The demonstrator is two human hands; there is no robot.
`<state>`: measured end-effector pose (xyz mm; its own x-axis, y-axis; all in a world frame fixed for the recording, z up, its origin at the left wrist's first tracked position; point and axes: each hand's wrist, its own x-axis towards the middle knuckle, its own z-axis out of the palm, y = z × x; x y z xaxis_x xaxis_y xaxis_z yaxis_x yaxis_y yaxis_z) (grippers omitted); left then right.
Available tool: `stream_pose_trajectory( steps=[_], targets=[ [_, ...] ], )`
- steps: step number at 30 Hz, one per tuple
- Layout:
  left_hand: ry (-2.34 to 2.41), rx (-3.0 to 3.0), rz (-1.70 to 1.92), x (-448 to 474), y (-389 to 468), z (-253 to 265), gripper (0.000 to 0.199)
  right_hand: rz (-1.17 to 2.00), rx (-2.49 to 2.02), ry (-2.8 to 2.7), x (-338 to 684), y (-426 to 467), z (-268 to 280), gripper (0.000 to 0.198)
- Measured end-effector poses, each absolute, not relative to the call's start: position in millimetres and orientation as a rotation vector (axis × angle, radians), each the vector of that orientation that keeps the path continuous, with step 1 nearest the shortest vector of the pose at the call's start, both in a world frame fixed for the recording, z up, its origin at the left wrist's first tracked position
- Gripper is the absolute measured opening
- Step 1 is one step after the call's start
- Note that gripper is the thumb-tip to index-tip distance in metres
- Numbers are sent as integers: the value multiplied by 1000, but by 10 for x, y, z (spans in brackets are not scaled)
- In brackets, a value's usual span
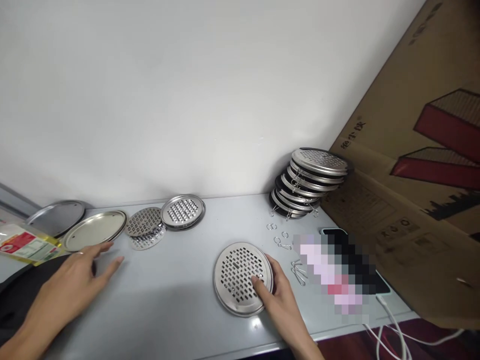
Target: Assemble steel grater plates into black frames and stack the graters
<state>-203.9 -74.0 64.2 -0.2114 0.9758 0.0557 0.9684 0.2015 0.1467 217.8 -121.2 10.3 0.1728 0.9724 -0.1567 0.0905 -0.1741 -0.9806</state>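
My right hand (281, 299) grips a round metal grater tin (240, 277) by its right edge, thumb on top of the slotted face. The tin is at the front middle of the grey table. Over the left side hovers my left hand (77, 277), fingers stretched out and apart, holding nothing. Just beyond its fingers lie a plain round tin lid (95, 231) and loose perforated grater discs (144, 222). A rimmed grater disc (183, 212) rests right of those. Near my right hand are small wire rings (277, 241) and bent wire clips (299, 272).
A leaning stack of grater tins (318, 162) with wire clips stands at the back right against a large cardboard box (397, 200). A phone (378, 280) with white cables (399, 330) lies partly blurred at right. At left are another round lid (56, 220), a plastic packet (28, 245) and something black (22, 285).
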Motion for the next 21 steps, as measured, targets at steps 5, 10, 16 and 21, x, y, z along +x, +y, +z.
stream_pose_trajectory(
  steps=[5,10,16,21],
  targets=[
    [2326,1952,294,-1972,-826,624,54,1121,-1553,-1176,2212,-1215,-35,69],
    [1887,2261,562,-1171,-1047,248,46,813,-1731,-1411,2137,-1220,-38,76],
    [1390,2535,500,-161,-1187,72,99,648,-1752,-1674,2133,-1242,21,56],
    [1226,2761,367,43,-1197,-67,110,703,-1703,-1760,2228,-1396,-14,62]
  ],
)
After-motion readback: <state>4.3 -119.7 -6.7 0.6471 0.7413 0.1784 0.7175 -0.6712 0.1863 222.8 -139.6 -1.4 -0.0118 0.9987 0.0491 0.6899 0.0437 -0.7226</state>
